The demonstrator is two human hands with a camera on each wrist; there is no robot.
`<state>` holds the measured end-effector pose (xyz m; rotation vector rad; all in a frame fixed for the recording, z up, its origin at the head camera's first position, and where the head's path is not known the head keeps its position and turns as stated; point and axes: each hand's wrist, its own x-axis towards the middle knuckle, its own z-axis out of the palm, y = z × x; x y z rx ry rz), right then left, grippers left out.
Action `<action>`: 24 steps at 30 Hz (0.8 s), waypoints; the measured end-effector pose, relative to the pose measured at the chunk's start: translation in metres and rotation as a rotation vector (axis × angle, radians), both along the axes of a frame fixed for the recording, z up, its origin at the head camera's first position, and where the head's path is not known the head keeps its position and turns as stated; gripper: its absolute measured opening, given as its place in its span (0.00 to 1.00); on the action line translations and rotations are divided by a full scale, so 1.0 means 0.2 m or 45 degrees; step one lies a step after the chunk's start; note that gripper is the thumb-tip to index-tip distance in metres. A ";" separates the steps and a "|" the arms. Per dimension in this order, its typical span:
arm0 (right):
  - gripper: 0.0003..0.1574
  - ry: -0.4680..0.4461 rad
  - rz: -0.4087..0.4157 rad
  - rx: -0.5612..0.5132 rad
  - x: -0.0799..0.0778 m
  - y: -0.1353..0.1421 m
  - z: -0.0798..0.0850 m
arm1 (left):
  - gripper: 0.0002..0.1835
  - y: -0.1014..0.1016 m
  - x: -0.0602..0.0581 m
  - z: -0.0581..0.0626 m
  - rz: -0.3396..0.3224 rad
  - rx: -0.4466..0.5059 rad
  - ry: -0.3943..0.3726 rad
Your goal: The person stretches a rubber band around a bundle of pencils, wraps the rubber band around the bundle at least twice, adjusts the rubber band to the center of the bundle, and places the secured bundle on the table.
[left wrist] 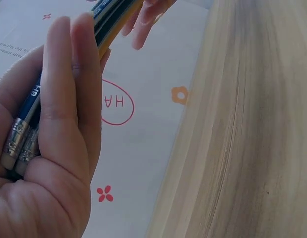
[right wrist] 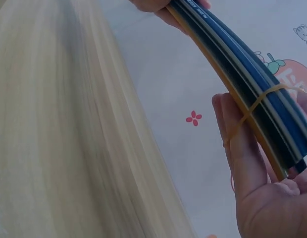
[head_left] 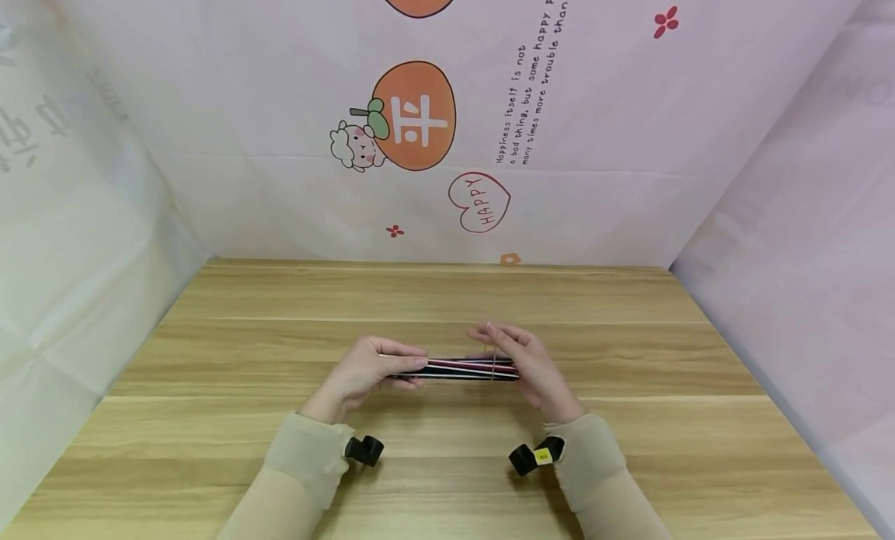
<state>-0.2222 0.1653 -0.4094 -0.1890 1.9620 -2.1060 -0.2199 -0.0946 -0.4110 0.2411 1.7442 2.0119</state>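
A bundle of pencils (head_left: 457, 368) lies level across the space between both hands, over the table. My left hand (head_left: 360, 373) grips one end, thumb on the near side. In the left wrist view, silver ferrules and pale erasers (left wrist: 9, 161) sit in that palm. Blue, dark and yellow pencil barrels show in the right wrist view. At the other end, a thin tan rubber band (right wrist: 265, 96) crosses the bundle. My right hand (head_left: 534, 369) has the band stretched over its fingers (right wrist: 242, 148), with the pencil ends close to its palm.
The wood-grain table (head_left: 210, 416) stretches under both arms. Behind it stands a white printed backdrop (head_left: 594, 175), with pale sheets at the left and right sides. Black wrist cameras (head_left: 365, 451) jut inward from both cuffs.
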 end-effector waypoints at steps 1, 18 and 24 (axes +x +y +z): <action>0.33 -0.009 0.011 -0.010 0.00 0.00 0.00 | 0.22 0.00 0.00 0.00 -0.002 -0.008 0.006; 0.37 -0.127 0.091 -0.222 0.01 0.00 0.00 | 0.20 0.02 0.01 -0.01 -0.005 -0.081 0.043; 0.36 -0.110 0.051 -0.199 0.01 -0.02 0.00 | 0.21 0.03 0.01 -0.01 -0.004 -0.155 0.036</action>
